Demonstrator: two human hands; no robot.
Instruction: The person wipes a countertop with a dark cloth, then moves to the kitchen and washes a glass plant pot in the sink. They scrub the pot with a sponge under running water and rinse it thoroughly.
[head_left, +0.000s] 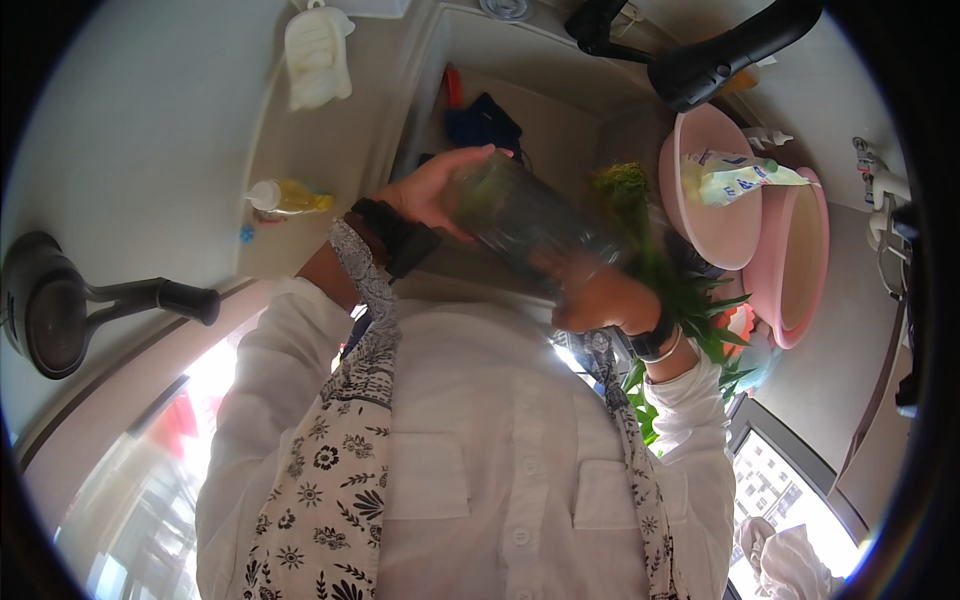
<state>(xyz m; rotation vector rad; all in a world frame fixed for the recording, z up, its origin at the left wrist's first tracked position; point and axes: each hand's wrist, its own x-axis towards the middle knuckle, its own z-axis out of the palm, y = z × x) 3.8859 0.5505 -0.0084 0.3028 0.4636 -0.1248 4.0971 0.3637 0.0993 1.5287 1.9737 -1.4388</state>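
Note:
A clear glass vase (536, 214), blurred, is tilted over the sink between my hands. My left hand (442, 187) grips its upper-left end, fingers wrapped around the glass. At the lower-right end is my right hand (611, 296), closed on the vase; its fingers show through the glass, and whether they are inside or behind is unclear. Green leafy stems (690, 307) with yellowish roots (622, 180) lean at the sink's right side, beside my right hand. In the sink (555, 97) lie a dark blue cloth-like item (484, 124) and a red-handled object (453, 86).
Two pink basins (712, 240), (776, 300) stand at the right, a plastic packet (739, 178) across them. A black faucet (705, 67) overhangs the upper right. On the left are a yellow-liquid bottle (292, 196), a white soap dish (319, 56) and a dark pan (56, 307).

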